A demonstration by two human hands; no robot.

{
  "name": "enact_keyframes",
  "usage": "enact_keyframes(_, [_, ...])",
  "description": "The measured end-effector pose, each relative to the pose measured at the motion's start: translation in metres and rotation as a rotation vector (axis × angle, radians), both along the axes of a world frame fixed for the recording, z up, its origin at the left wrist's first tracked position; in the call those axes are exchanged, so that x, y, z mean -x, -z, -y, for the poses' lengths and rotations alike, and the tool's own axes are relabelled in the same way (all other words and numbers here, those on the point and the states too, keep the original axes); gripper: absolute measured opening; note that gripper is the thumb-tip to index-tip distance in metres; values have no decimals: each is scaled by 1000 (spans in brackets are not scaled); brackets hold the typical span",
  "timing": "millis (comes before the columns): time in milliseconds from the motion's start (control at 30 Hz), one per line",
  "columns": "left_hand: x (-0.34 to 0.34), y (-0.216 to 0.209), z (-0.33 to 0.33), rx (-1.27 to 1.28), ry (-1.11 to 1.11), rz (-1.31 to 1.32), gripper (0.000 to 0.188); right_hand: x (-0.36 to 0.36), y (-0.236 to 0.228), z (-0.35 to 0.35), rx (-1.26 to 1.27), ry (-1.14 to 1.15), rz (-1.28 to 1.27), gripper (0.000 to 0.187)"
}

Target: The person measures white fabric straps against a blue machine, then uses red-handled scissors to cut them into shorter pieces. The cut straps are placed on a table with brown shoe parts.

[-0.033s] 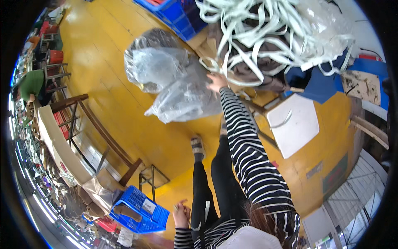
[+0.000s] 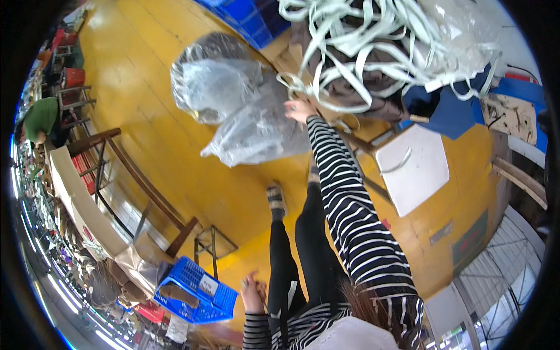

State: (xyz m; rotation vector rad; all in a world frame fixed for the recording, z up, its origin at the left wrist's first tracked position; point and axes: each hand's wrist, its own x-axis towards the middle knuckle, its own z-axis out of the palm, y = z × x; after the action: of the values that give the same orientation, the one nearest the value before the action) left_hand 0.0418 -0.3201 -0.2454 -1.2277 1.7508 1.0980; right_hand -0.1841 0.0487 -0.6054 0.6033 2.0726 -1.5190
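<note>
My right hand point(image 2: 300, 110) reaches far out in its striped sleeve, beside the upper right edge of a filled clear plastic bag point(image 2: 256, 137). Its fingers point left and stand slightly apart; whether they touch the plastic I cannot tell. Another stuffed clear bag point(image 2: 216, 81) with darker contents leans against the first, both on the floor. Just above this hand lies a tangled heap of pale green-white straps point(image 2: 356, 61) over dark brown material point(image 2: 379, 87). Low at my left side, my left hand point(image 2: 253, 293) is raised with loosely bent, parted fingers and nothing in it.
A blue plastic basket point(image 2: 224, 300) stands left of my left hand, beside a small metal-framed stool point(image 2: 216, 251). A long table point(image 2: 79, 192) runs along the left. A white-topped stool point(image 2: 414, 169) stands right of my right forearm. A blue crate point(image 2: 245, 20) is at the far end.
The whole view has shifted slightly. My left hand has risen a little and its fingers have turned upward. The fingers of my right hand look more parted; the bags lie as before.
</note>
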Motion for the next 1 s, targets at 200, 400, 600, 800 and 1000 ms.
enact_keyframes(200, [99, 69, -41, -249, 229, -406, 49, -82, -152, 116, 378, -48, -541, 33])
enact_keyframes(400, [91, 3, -46, -810, 268, -482, 49, -175, -371, 161, 534, 167, -526, 39])
enact_keyframes(600, [69, -119, -3, -860, 1342, -281, 33, -201, -473, 169, 353, 368, -733, 54])
enact_keyframes(800, [132, -229, 45, -1235, 152, -542, 25, -272, -512, 274, 537, -177, -523, 63])
enact_keyframes(1000, [272, -268, 108, -1668, 30, -754, 8, -460, -429, 246, -423, 341, 64, 22])
